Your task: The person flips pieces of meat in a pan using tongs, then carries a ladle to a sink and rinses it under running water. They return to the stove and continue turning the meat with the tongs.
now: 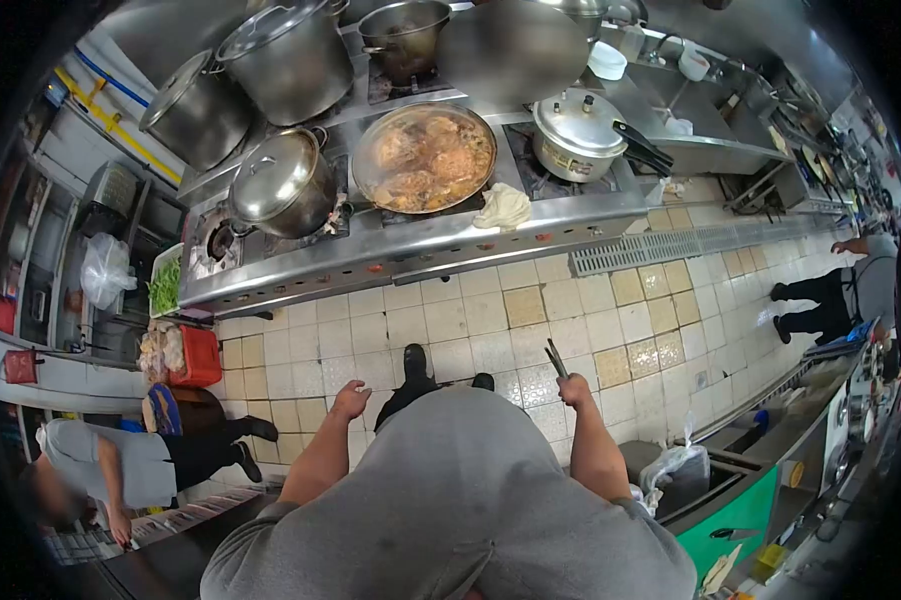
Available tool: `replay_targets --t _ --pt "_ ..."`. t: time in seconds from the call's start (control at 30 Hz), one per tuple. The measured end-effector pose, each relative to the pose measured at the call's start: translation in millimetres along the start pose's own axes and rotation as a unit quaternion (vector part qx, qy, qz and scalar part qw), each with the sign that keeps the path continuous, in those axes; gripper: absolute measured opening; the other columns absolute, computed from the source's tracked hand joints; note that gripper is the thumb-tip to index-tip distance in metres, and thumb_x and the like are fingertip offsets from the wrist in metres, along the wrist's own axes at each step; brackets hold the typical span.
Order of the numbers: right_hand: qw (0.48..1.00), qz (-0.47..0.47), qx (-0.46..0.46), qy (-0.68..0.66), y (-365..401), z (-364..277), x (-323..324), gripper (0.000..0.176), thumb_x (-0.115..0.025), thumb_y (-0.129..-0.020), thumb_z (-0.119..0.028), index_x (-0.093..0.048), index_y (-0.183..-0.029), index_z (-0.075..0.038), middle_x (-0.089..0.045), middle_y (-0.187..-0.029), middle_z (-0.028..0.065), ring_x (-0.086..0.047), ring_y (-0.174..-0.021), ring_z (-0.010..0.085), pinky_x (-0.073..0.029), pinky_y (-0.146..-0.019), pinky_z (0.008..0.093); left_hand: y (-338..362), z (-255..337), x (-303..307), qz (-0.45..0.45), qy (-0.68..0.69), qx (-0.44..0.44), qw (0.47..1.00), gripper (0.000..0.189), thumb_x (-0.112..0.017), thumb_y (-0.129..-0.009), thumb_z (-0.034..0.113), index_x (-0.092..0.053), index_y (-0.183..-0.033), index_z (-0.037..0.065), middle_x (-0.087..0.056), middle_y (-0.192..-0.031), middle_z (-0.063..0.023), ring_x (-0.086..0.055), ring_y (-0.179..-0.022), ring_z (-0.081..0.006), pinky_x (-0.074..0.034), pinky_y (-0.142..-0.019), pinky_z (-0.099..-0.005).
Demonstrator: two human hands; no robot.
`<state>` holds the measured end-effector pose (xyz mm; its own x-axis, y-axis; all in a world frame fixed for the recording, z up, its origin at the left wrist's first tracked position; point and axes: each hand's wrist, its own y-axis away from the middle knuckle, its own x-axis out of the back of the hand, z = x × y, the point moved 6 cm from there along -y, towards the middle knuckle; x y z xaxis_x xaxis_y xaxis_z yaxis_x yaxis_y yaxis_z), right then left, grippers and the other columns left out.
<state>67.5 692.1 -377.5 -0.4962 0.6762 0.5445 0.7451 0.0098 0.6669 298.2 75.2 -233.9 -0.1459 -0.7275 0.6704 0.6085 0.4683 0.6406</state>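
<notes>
In my right hand [573,390] is a pair of dark metal tongs [555,358], pointing up and forward over the floor. My left hand [351,399] hangs in the air at my other side, loosely open, with nothing visible in it. Ahead of both hands, on the steel stove [410,245], sits a wide round pan [425,158] of large browned pieces in sauce. A crumpled pale cloth [502,206] lies on the stove's front edge beside the pan. Neither hand touches the stove.
A lidded pot [282,180] and a pressure cooker [576,135] flank the pan; large stockpots [285,65] stand behind. A red crate [199,356] is on the floor at left. One person [135,465] is at left, another [845,290] at far right. A green-fronted counter [725,520] stands right.
</notes>
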Motion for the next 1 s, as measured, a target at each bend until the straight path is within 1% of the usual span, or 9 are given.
replay_targets --t 0.17,0.27,0.4,0.43,0.57,0.8,0.87,0.93,1.0 --pt "0.999 0.018 0.02 0.038 -3 10 -12 0.037 -0.066 -0.099 -0.03 -0.067 -0.094 0.006 -0.07 -0.075 0.016 -0.065 -0.058 0.0254 -0.051 -0.049 0.0415 0 -23 0 -0.011 -0.035 0.01 0.999 0.059 -0.069 -0.098 0.045 -0.065 -0.14 0.005 -0.069 -0.138 -0.0241 -0.065 -0.131 -0.0382 -0.05 -0.113 -0.042" --pt "0.995 -0.069 -0.066 0.038 24 36 -30 0.04 -0.067 -0.101 -0.035 -0.067 -0.089 0.003 -0.067 -0.07 0.0132 -0.061 -0.055 0.0233 -0.048 -0.047 0.041 2 -29 3 -0.035 -0.043 0.044 0.997 0.058 -0.069 -0.098 0.045 -0.065 -0.14 0.005 -0.068 -0.141 -0.0235 -0.064 -0.132 -0.0381 -0.05 -0.114 -0.0423" --pt "0.99 -0.123 -0.055 0.031 48 93 -66 0.041 -0.068 -0.102 -0.038 -0.066 -0.085 -0.001 -0.059 -0.063 0.0095 -0.054 -0.052 0.0213 -0.042 -0.044 0.04 4 -19 10 -0.024 -0.042 0.044 0.998 0.057 -0.069 -0.098 0.045 -0.065 -0.14 0.007 -0.068 -0.141 -0.0234 -0.063 -0.133 -0.0382 -0.05 -0.114 -0.0425" --pt "0.973 -0.133 -0.183 -0.039 62 110 -69 0.04 -0.068 -0.103 -0.039 -0.066 -0.085 -0.003 -0.055 -0.061 0.0084 -0.051 -0.05 0.0208 -0.04 -0.043 0.0397 -1 -16 9 -0.013 -0.062 0.02 0.998 0.057 -0.068 -0.099 0.046 -0.065 -0.141 0.007 -0.068 -0.14 -0.0235 -0.064 -0.132 -0.0382 -0.05 -0.114 -0.0424" --pt "0.953 -0.142 -0.25 -0.099 79 138 -82 0.037 -0.068 -0.103 -0.039 -0.066 -0.089 -0.005 -0.052 -0.06 0.0063 -0.05 -0.051 0.0209 -0.04 -0.044 0.0385 -9 0 8 -0.01 -0.065 -0.017 0.998 0.058 -0.068 -0.099 0.046 -0.063 -0.143 0.008 -0.072 -0.133 -0.0235 -0.066 -0.128 -0.038 -0.051 -0.111 -0.0415" --pt "0.977 -0.096 -0.174 -0.071 56 127 -60 0.036 -0.068 -0.103 -0.036 -0.064 -0.087 -0.004 -0.054 -0.06 0.0071 -0.049 -0.047 0.021 -0.039 -0.043 0.0378 -14 17 0 -0.042 -0.044 -0.018 0.998 0.057 -0.069 -0.098 0.044 -0.063 -0.142 0.008 -0.073 -0.13 -0.0237 -0.068 -0.125 -0.0374 -0.052 -0.11 -0.0413" --pt "0.986 -0.044 -0.14 -0.08 44 113 -46 0.048 -0.073 -0.096 -0.04 -0.072 -0.073 0.001 -0.064 -0.06 0.0141 -0.063 -0.05 0.0267 -0.051 -0.049 0.0452 -21 11 -3 -0.027 -0.035 -0.02 0.999 0.052 -0.071 -0.098 0.043 -0.066 -0.139 0.011 -0.077 -0.121 -0.0202 -0.071 -0.118 -0.0329 -0.055 -0.104 -0.0416" --pt "0.988 -0.044 -0.135 -0.066 44 88 -32 0.049 -0.072 -0.096 -0.041 -0.072 -0.073 0.002 -0.066 -0.062 0.0159 -0.064 -0.051 0.0286 -0.053 -0.052 0.0457 -21 8 -5 -0.015 -0.04 -0.022 0.999 0.052 -0.072 -0.098 0.043 -0.066 -0.139 0.011 -0.076 -0.123 -0.0205 -0.07 -0.12 -0.0335 -0.055 -0.105 -0.0419" --pt "0.993 -0.047 -0.1 -0.036 55 56 -14 0.04 -0.069 -0.1 -0.033 -0.07 -0.084 0.004 -0.065 -0.068 0.0129 -0.058 -0.05 0.0226 -0.046 -0.045 0.0404 -18 8 -4 -0.003 -0.043 -0.024 0.999 0.052 -0.072 -0.098 0.042 -0.065 -0.14 0.011 -0.075 -0.126 -0.0207 -0.069 -0.122 -0.0342 -0.055 -0.106 -0.0421"
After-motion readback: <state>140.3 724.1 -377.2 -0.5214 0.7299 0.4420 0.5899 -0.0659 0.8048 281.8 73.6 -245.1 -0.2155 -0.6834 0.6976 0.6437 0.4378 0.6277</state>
